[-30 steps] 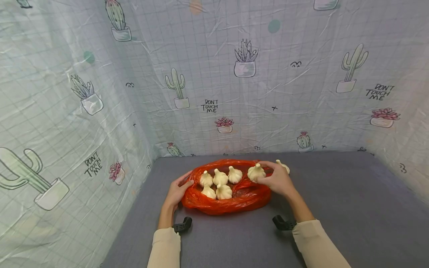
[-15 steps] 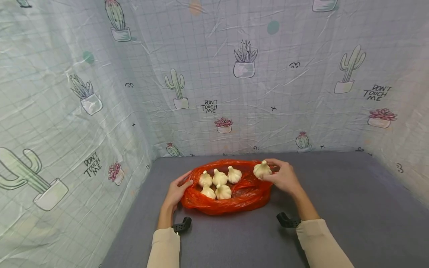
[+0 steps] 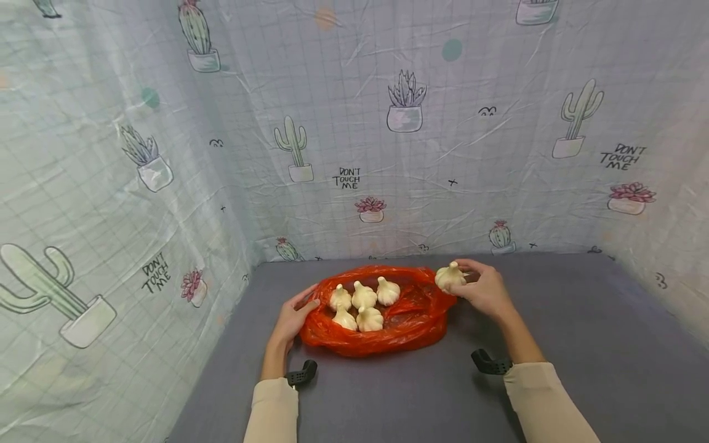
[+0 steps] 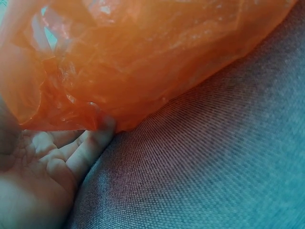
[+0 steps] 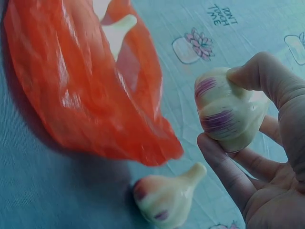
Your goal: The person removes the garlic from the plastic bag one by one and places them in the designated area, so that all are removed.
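Observation:
An orange-red plastic bag [image 3: 376,344] lies spread on the table with its mouth facing up. Several garlic bulbs [image 3: 364,295] sit inside it, pale with upright stems. My left hand [image 3: 290,320] grips the bag's left edge, thumb over the rim; in the left wrist view its fingers [image 4: 90,148] lie against the bag's underside. Beyond the bag's right end, my right hand [image 3: 487,292] pinches one garlic bulb [image 5: 228,112] between thumb and fingers, purple streaks on its skin. Another bulb [image 5: 167,195] rests on the table below it; the hand hides it in the head view.
A grey cloth-covered table [image 3: 581,344] stretches to the right and toward the front. Cactus-patterned sheeting [image 3: 415,166] hangs behind it and along both sides. Each wrist carries a small black camera mount [image 3: 490,363].
My right hand has carried its garlic bulb rightward from over the bag's mouth to just past the right rim. The left hand has kept its hold on the bag.

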Demonstrator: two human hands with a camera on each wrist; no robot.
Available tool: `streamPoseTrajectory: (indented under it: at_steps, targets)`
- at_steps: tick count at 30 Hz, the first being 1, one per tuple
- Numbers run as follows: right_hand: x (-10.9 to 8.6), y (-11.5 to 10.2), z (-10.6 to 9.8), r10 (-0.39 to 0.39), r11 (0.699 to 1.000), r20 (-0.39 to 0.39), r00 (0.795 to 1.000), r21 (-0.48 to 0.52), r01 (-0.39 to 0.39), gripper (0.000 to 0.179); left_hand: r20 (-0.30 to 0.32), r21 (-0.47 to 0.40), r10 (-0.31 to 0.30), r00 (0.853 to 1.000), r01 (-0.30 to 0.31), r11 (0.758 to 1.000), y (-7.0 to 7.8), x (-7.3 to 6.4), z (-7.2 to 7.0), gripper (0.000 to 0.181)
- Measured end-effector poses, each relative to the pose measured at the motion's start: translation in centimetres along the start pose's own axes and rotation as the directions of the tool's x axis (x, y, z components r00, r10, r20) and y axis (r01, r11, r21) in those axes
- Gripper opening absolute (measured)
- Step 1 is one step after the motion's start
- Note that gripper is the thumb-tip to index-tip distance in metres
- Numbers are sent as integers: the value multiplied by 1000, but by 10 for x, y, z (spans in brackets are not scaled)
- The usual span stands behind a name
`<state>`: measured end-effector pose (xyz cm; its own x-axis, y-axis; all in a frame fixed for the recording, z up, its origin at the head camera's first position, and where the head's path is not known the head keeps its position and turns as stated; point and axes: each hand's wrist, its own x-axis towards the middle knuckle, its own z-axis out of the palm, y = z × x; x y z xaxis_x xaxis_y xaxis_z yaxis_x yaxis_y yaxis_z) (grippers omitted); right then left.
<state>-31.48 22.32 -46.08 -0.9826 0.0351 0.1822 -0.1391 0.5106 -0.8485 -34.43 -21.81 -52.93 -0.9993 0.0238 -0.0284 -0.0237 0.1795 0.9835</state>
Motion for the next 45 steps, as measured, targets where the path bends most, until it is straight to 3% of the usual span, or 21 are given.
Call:
streamPoseTrajectory:
  at_steps: [15, 20, 25, 45]
  targets:
    - [1, 22, -28, -28, 997, -55, 998, -76, 24, 64, -3, 2, -19, 1000, 19, 1000, 6, -4, 2, 49]
    - [1, 28, -35, -16, 996, -74, 997, -85, 10, 64, -8, -2, -17, 1000, 17, 1000, -4, 0, 1, 50]
    - [0, 33, -41, 10, 996, -80, 997, -90, -17, 66, -5, -5, -4, 1000, 4, 1000, -4, 0, 1, 49]
    - [3, 66, -47, 74, 983, -123, 990, -157, -93, 73, 7, -6, 9, 1000, -9, 1000, -3, 2, 0, 47]
